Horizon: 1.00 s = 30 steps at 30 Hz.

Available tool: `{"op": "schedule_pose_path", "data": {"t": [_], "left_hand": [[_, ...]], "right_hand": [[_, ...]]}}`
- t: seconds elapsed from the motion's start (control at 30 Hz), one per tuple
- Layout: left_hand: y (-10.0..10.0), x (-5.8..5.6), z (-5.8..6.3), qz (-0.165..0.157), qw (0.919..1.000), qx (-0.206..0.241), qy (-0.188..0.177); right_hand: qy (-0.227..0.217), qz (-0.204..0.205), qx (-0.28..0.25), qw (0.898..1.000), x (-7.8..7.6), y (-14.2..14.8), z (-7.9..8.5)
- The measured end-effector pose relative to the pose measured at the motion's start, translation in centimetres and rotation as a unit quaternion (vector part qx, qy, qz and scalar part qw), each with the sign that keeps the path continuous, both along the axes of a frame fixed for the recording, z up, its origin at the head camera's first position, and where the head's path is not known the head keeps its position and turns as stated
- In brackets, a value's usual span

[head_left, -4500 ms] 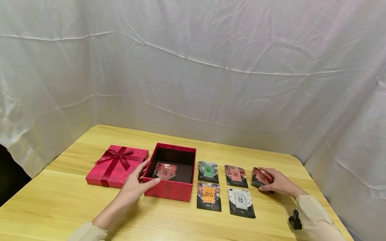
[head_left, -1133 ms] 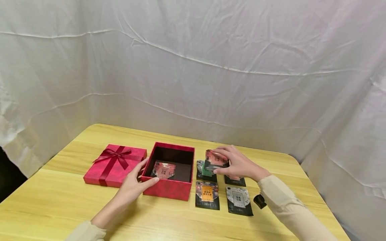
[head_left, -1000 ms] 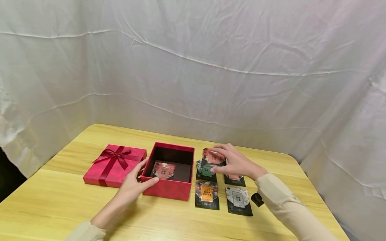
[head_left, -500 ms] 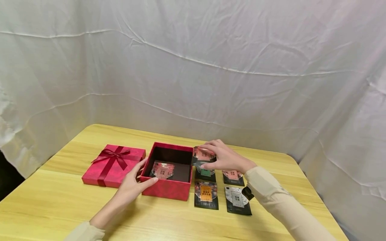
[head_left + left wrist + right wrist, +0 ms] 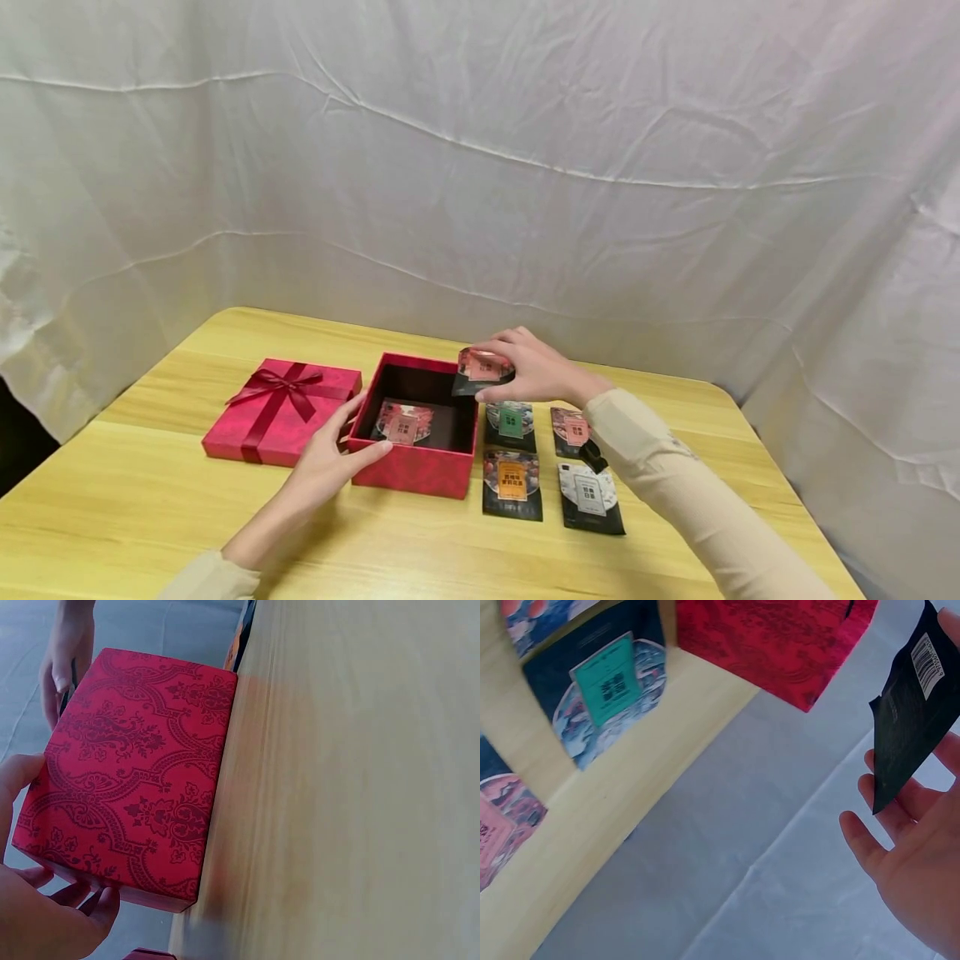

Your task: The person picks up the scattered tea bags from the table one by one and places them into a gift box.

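Carried too low, the pink-labelled pouch (image 5: 482,369) pinched in my right hand (image 5: 534,369) could snag on the red box (image 5: 415,473) my left hand (image 5: 328,467) grips.

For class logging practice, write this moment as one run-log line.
left fingers: grip box | right fingers: pinch pink-label packet, raised near box | in box: one packet | table: four packets, ribboned lid

Red box (image 5: 412,472), dark scroll pattern on walls, dark interior, open-topped, upright; pink-labelled packet (image 5: 405,423) lying inside toward front left; raised packet (image 5: 478,368), black with reddish upper part, pink label, barcode on back, tilted, at box's right rear rim
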<state>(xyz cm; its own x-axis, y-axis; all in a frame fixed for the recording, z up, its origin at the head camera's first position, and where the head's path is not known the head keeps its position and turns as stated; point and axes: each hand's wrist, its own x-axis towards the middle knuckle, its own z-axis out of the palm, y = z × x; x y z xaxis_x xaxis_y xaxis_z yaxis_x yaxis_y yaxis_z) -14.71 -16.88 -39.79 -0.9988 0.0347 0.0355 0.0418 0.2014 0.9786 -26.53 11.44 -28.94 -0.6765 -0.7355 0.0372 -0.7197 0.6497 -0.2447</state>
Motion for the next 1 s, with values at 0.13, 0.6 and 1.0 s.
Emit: {"op": "schedule_pose_path", "data": {"t": [0.13, 0.6, 1.0], "left_hand": [[-0.1, 0.0, 0.1, 0.002, 1.0, 0.001, -0.003], [0.4, -0.1, 0.0, 0.001, 1.0, 0.0, 0.001], [0.5, -0.1, 0.2, -0.002, 1.0, -0.002, 0.002]], "right_hand": [[-0.014, -0.008, 0.012, 1.0, -0.2, -1.1, 0.4], [-0.028, 0.009, 0.038, 0.999, -0.8, -4.8, 1.3], [-0.041, 0.003, 0.055, 0.998, -0.3, -6.6, 0.0]]}}
